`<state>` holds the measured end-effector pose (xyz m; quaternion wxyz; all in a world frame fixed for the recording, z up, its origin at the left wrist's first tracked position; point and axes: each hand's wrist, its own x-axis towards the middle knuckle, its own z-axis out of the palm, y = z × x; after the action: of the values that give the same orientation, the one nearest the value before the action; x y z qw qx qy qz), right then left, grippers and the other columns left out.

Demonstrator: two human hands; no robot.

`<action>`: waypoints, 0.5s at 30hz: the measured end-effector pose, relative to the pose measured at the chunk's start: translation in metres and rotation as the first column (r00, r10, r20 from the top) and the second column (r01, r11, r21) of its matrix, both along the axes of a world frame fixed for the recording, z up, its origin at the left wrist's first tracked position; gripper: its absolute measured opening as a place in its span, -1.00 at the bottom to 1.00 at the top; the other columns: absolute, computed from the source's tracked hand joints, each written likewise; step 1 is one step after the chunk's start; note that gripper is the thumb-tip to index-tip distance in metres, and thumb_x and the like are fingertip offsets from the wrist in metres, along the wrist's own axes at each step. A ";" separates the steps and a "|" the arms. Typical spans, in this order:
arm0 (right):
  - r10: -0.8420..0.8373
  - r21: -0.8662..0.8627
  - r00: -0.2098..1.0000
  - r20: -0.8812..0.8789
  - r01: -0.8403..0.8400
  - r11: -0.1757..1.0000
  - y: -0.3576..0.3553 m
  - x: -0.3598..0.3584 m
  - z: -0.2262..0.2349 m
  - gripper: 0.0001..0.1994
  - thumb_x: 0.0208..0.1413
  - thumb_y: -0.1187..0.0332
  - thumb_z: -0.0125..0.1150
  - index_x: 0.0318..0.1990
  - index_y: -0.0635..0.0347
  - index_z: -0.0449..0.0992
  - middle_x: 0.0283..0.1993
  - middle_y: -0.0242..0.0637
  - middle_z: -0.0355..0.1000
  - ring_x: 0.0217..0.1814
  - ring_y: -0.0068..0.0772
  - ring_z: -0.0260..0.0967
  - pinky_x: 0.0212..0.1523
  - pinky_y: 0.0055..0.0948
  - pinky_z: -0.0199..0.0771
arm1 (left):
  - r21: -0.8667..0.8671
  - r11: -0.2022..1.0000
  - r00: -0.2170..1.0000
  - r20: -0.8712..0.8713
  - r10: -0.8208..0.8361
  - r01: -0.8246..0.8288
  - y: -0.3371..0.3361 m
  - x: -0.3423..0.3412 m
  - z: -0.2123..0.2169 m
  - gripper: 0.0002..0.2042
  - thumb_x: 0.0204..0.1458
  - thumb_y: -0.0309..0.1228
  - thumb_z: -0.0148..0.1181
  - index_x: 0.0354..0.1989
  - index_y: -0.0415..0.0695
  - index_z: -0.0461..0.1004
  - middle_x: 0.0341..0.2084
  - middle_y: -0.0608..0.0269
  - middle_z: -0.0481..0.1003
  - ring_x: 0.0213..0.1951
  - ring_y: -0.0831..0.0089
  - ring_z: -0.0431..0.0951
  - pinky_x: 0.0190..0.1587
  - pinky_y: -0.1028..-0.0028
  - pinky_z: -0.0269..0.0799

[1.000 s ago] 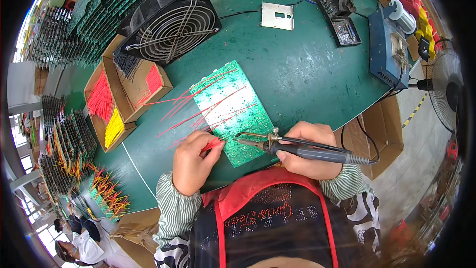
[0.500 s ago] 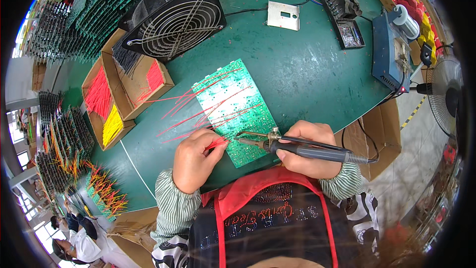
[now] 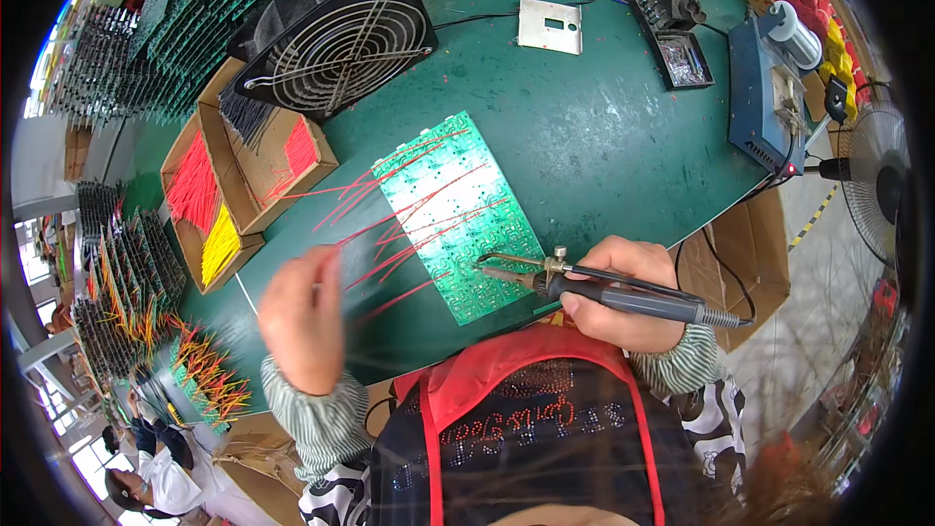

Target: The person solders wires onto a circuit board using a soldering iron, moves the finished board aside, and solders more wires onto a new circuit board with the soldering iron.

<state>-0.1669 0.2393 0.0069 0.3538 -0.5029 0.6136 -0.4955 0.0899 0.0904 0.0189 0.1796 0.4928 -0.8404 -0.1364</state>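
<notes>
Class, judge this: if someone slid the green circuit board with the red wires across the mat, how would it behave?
The green circuit board looks thin and flat, so probably stiff and light, sliding rather than tipping. Its red wires trail loosely off the left edge; they would likely flop and drag.

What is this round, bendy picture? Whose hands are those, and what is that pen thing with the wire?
The picture comes from a camera worn on a person's head, looking down, so its edges bend. The two hands are that person's own. The right hand holds a soldering iron, a hot tool with a cord, its tip over a green circuit board with thin red wires sticking out. The left hand is blurred beside those wires; whether it grips anything is unclear. On the green table also sit a black fan and cardboard boxes of coloured wires.
</notes>
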 end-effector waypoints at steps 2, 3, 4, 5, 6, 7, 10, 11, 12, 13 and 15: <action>-0.015 0.040 1.000 -0.009 0.016 0.999 0.002 -0.002 0.003 -0.84 -0.20 0.47 0.32 -0.47 0.25 0.43 -0.64 -0.35 0.41 -0.65 -0.52 0.40 -0.60 -0.54 0.33 | 0.178 0.974 0.990 -0.055 -0.130 0.138 0.013 -0.019 -0.002 -0.92 -0.06 -0.48 0.26 -0.40 -0.18 0.53 -0.47 0.10 0.55 -0.49 0.24 0.54 -0.42 0.39 0.44; -0.013 0.039 1.000 -0.008 0.013 0.999 0.003 -0.002 0.002 -0.84 -0.20 0.47 0.32 -0.47 0.25 0.43 -0.64 -0.35 0.41 -0.65 -0.52 0.40 -0.60 -0.54 0.33 | 0.225 0.948 0.970 -0.135 -0.200 0.227 0.018 -0.025 -0.011 -0.91 -0.07 -0.48 0.27 -0.39 -0.20 0.52 -0.49 0.10 0.53 -0.49 0.22 0.54 -0.41 0.38 0.43; -0.031 0.048 0.999 0.009 0.031 0.998 0.003 -0.001 0.000 -0.84 -0.20 0.46 0.32 -0.46 0.25 0.43 -0.63 -0.34 0.42 -0.63 -0.52 0.40 -0.59 -0.54 0.34 | 0.272 0.927 0.962 -0.162 -0.221 0.259 0.021 -0.030 -0.017 -0.91 -0.07 -0.49 0.26 -0.39 -0.20 0.52 -0.50 0.11 0.52 -0.50 0.22 0.52 -0.43 0.37 0.42; -0.050 0.058 0.998 0.026 0.049 0.997 0.004 -0.002 0.001 -0.84 -0.19 0.45 0.32 -0.46 0.25 0.43 -0.61 -0.34 0.43 -0.62 -0.52 0.41 -0.58 -0.54 0.35 | 0.317 0.902 0.952 -0.190 -0.241 0.292 0.023 -0.035 -0.020 -0.91 -0.07 -0.49 0.26 -0.39 -0.21 0.51 -0.51 0.11 0.50 -0.51 0.22 0.51 -0.44 0.36 0.41; -0.050 0.058 0.998 0.026 0.048 0.997 0.004 -0.003 0.001 -0.84 -0.19 0.45 0.32 -0.46 0.25 0.43 -0.61 -0.34 0.43 -0.62 -0.52 0.41 -0.58 -0.54 0.35 | 0.317 0.902 0.952 -0.190 -0.241 0.292 0.024 -0.039 -0.023 -0.91 -0.07 -0.49 0.26 -0.39 -0.21 0.51 -0.51 0.11 0.50 -0.51 0.22 0.51 -0.44 0.36 0.41; -0.046 0.059 0.999 0.011 0.045 0.997 0.005 -0.004 0.001 -0.83 -0.19 0.45 0.33 -0.46 0.25 0.44 -0.61 -0.33 0.43 -0.62 -0.52 0.41 -0.57 -0.54 0.35 | 0.336 0.889 0.944 -0.223 -0.244 0.310 0.025 -0.042 -0.025 -0.91 -0.07 -0.50 0.26 -0.41 -0.22 0.50 -0.52 0.13 0.48 -0.53 0.25 0.49 -0.46 0.37 0.39; -0.044 0.060 0.999 -0.017 0.045 0.997 0.006 -0.006 0.001 -0.83 -0.19 0.45 0.33 -0.45 0.25 0.44 -0.60 -0.33 0.44 -0.61 -0.52 0.41 -0.56 -0.54 0.36 | 0.360 0.871 0.936 -0.237 -0.262 0.335 0.022 -0.046 -0.027 -0.91 -0.08 -0.50 0.26 -0.43 -0.22 0.48 -0.54 0.16 0.44 -0.57 0.29 0.45 -0.49 0.39 0.36; -0.045 0.075 0.999 -0.008 0.045 0.996 0.005 -0.006 0.000 -0.83 -0.19 0.45 0.33 -0.45 0.25 0.44 -0.61 -0.32 0.43 -0.61 -0.51 0.41 -0.56 -0.54 0.36 | 0.366 0.867 0.937 -0.218 -0.274 0.339 0.021 -0.047 -0.027 -0.91 -0.08 -0.50 0.26 -0.44 -0.22 0.47 -0.54 0.17 0.43 -0.58 0.31 0.43 -0.51 0.40 0.34; -0.045 0.090 0.999 0.001 0.045 0.995 0.005 -0.006 0.000 -0.83 -0.18 0.45 0.33 -0.45 0.25 0.44 -0.61 -0.32 0.43 -0.61 -0.51 0.41 -0.55 -0.54 0.36 | 0.367 0.865 0.936 -0.217 -0.277 0.341 0.020 -0.048 -0.028 -0.91 -0.08 -0.50 0.26 -0.44 -0.22 0.47 -0.54 0.17 0.43 -0.58 0.31 0.43 -0.51 0.40 0.34; -0.048 0.091 0.999 0.003 0.048 0.995 0.004 -0.006 0.000 -0.83 -0.18 0.45 0.33 -0.45 0.25 0.44 -0.61 -0.32 0.43 -0.61 -0.51 0.41 -0.55 -0.54 0.36 | 0.379 0.861 0.936 -0.226 -0.270 0.340 0.020 -0.049 -0.029 -0.90 -0.08 -0.50 0.27 -0.45 -0.22 0.47 -0.55 0.18 0.43 -0.59 0.32 0.43 -0.52 0.40 0.33; -0.037 0.069 0.999 -0.012 0.038 0.997 0.002 -0.006 -0.001 -0.83 -0.18 0.44 0.33 -0.45 0.24 0.43 -0.62 -0.32 0.42 -0.62 -0.49 0.41 -0.56 -0.53 0.35 | 0.393 0.857 0.938 -0.230 -0.259 0.333 0.021 -0.048 -0.030 -0.90 -0.09 -0.50 0.27 -0.45 -0.23 0.47 -0.55 0.18 0.42 -0.59 0.33 0.42 -0.52 0.41 0.33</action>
<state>-0.1729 0.2408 0.0057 0.3584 -0.4813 0.6416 -0.4777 0.0415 0.1113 -0.0109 0.1148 0.3710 -0.8377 -0.3839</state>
